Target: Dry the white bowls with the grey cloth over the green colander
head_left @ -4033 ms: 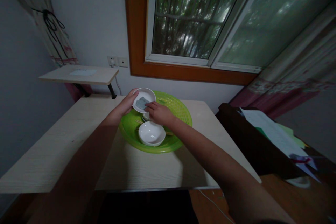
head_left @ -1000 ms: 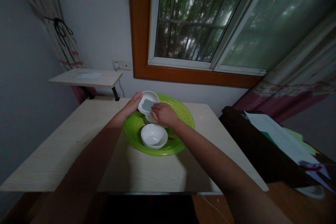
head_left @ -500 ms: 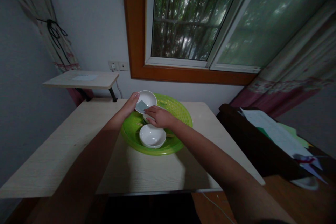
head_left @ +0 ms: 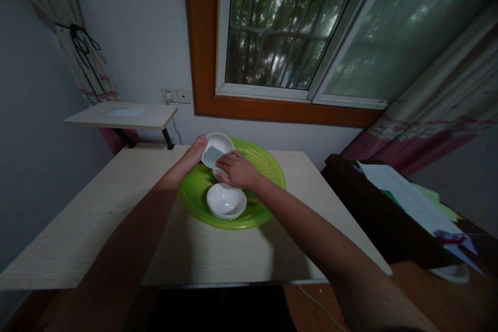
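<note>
My left hand (head_left: pixel 196 152) grips the left rim of a white bowl (head_left: pixel 220 141), which is tilted toward me over a green basin (head_left: pixel 268 163). Against the inside of that bowl lies a grey-blue cloth (head_left: pixel 212 155), and my right hand (head_left: pixel 237 168) presses on it with the fingers close together. A second white bowl (head_left: pixel 226 200) stands upright in the front of the basin. Another bowl (head_left: pixel 216 175) sits between the two, mostly covered by my right hand. Thin wooden chopsticks (head_left: pixel 252 200) lie in the basin, partly under the bowls.
The basin stands on a pale wooden table (head_left: pixel 229 257). A small raised shelf (head_left: pixel 148 116) with a sheet of paper is at the back left. Behind are a wall socket (head_left: pixel 176 95) and a window (head_left: pixel 280 36). Papers (head_left: pixel 404 194) lie on a dark piece of furniture at right.
My right hand and the cloth have shifted slightly right and up inside the tilted bowl. The left hand keeps its hold on the rim; the front bowl has not moved.
</note>
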